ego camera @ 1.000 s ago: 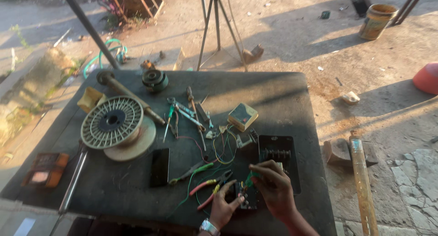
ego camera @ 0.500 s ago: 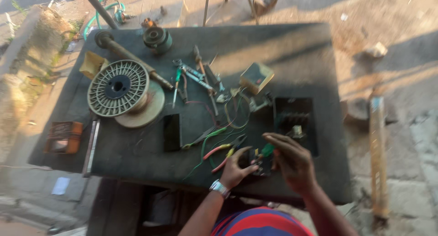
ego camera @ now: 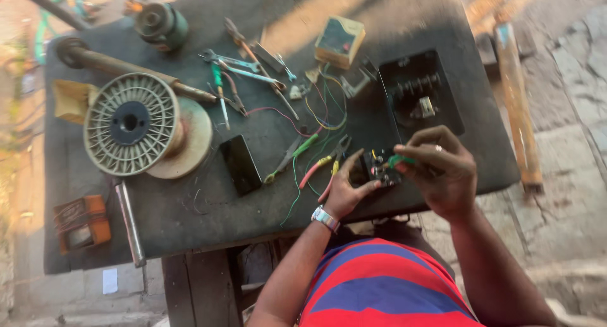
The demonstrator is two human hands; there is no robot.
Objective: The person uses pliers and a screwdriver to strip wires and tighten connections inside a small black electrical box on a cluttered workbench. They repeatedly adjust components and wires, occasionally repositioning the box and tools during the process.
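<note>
My left hand grips a small black electrical part with coloured terminals, held at the near edge of the dark table. My right hand pinches a green-handled tool whose tip rests on that part. Pliers with red and yellow handles and green-handled pliers lie just left of my left hand, among loose green, red and yellow wires.
A black open box lies beyond my right hand. A large grey spool, a metal bar, a black phone, spanners, a yellowish small box and an orange box lie on the table. A wooden plank lies on the ground right.
The camera has tilted down and come closer, so the table fills the view. Both hands stay on the small black part near the table's edge.
</note>
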